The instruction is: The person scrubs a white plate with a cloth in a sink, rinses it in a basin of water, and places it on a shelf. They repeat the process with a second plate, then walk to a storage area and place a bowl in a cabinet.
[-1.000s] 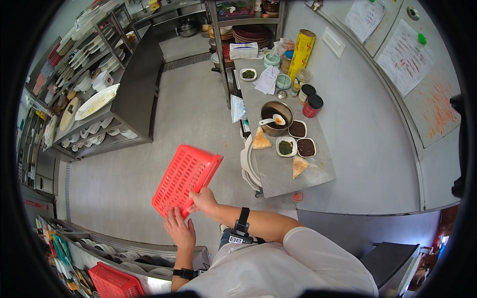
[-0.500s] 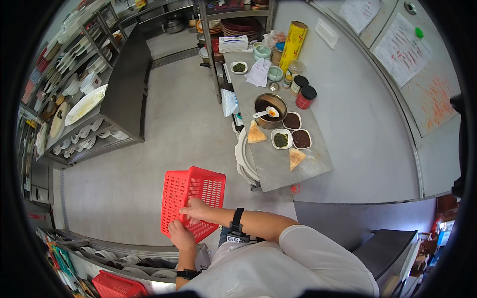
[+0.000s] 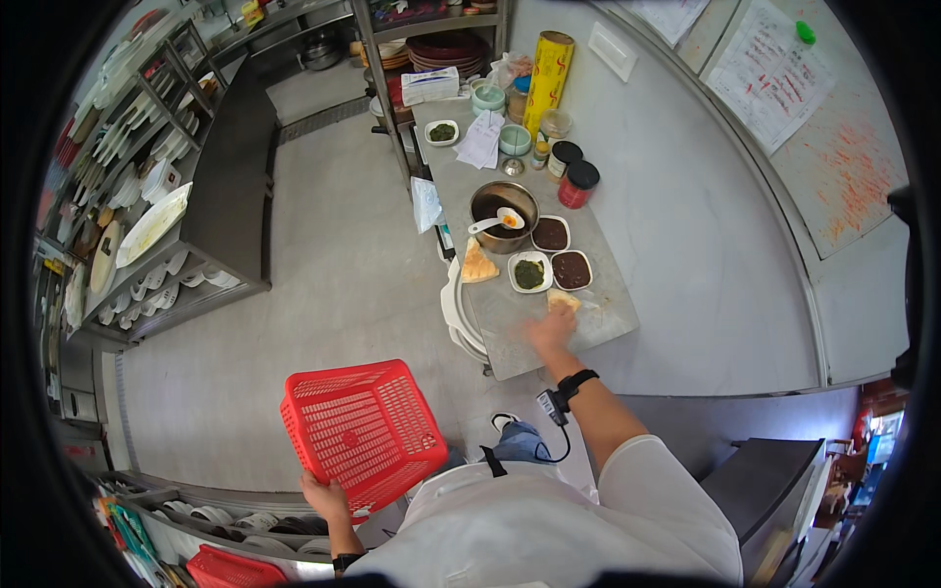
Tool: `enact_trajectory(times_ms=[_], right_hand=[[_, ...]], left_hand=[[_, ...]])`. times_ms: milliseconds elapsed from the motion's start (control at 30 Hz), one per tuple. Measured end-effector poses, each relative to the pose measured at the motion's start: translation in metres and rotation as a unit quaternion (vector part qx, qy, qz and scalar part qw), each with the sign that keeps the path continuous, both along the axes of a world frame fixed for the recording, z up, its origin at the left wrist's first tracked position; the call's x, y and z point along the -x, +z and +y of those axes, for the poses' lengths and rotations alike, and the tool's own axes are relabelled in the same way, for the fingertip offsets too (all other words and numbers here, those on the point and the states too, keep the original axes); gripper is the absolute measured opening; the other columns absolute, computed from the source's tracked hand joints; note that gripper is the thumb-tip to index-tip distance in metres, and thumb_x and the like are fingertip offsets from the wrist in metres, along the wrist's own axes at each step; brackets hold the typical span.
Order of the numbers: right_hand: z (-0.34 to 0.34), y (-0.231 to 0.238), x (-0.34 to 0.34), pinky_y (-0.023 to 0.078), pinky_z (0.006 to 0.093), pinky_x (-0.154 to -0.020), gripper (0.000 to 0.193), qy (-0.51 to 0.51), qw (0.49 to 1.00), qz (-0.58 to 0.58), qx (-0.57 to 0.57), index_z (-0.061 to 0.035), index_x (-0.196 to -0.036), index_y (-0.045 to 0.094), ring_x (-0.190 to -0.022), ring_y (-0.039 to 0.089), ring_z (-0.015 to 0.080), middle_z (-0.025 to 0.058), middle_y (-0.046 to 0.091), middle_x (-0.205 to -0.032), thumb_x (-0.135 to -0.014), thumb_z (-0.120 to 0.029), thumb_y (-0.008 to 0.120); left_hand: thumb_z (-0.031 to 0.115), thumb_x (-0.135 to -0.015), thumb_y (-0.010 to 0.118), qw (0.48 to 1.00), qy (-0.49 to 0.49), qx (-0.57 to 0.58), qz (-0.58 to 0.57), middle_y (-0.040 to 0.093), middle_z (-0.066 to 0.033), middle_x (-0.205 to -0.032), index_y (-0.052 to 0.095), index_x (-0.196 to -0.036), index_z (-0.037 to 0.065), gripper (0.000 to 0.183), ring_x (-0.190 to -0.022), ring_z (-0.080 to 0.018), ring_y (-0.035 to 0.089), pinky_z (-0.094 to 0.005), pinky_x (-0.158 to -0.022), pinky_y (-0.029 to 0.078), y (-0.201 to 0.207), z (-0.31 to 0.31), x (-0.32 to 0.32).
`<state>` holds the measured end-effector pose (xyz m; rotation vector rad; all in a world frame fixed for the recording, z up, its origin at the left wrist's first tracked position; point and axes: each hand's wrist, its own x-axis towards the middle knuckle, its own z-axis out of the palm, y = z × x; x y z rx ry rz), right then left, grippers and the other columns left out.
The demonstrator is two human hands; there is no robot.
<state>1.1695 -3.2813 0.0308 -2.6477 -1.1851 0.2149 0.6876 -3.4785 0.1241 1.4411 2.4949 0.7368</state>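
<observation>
My left hand (image 3: 326,498) grips the rim of a red plastic basket (image 3: 358,431), which hangs tilted over the floor with bare slotted walls showing inside. At the near end of the steel table, my right hand (image 3: 552,333) reaches to a golden bread wedge (image 3: 562,300). Motion smears its fingers, and whether they hold the wedge does not show. Another bread wedge (image 3: 478,263) lies by the table's left edge. Between them stand a white dish of green stuff (image 3: 529,273) and a dish of dark sauce (image 3: 571,269).
Behind the dishes is a steel pot (image 3: 487,203) with a white spoon across it. Jars (image 3: 578,184), bowls and a yellow roll (image 3: 549,78) line the wall side of the steel table (image 3: 610,323). A dish rack (image 3: 230,196) stands left; another red basket (image 3: 233,568) sits low left.
My right hand has left the basket and moved right to the near bread wedge. The basket, now in my left hand alone, has tipped so its inside faces up.
</observation>
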Motion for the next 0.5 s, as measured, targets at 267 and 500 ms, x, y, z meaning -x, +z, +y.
enact_trajectory(times_ms=[267, 500], right_hand=[[0.003, -0.002, -0.046, 0.039, 0.0390, -0.096, 0.081, -0.077, 0.996, 0.049, -0.026, 0.0028, -0.117, 0.042, -0.110, 0.046, 0.0342, 0.0192, 0.048, -0.116, -0.057, -0.035, 0.080], [0.000, -0.008, -0.045, 0.042, 0.0421, -0.094, 0.076, -0.036, 0.987, 0.149, -0.054, 0.0031, -0.116, 0.041, -0.110, 0.047, 0.0369, 0.0216, 0.045, -0.113, -0.058, -0.028, 0.079]], left_hand=[[-0.010, -0.058, 0.060, 0.996, 0.085, -0.001, 0.024, 0.056, -0.0219, -0.092, 0.055, -0.092, -0.003, 0.036, -0.086, -0.0424, 0.055, -0.0439, -0.079, 0.045, -0.003, -0.036, 0.030], [-0.008, -0.059, 0.056, 0.988, 0.152, -0.026, 0.007, 0.058, -0.0208, -0.093, 0.057, -0.096, -0.003, 0.037, -0.088, -0.0404, 0.057, -0.0426, -0.081, 0.046, 0.002, -0.069, 0.042]])
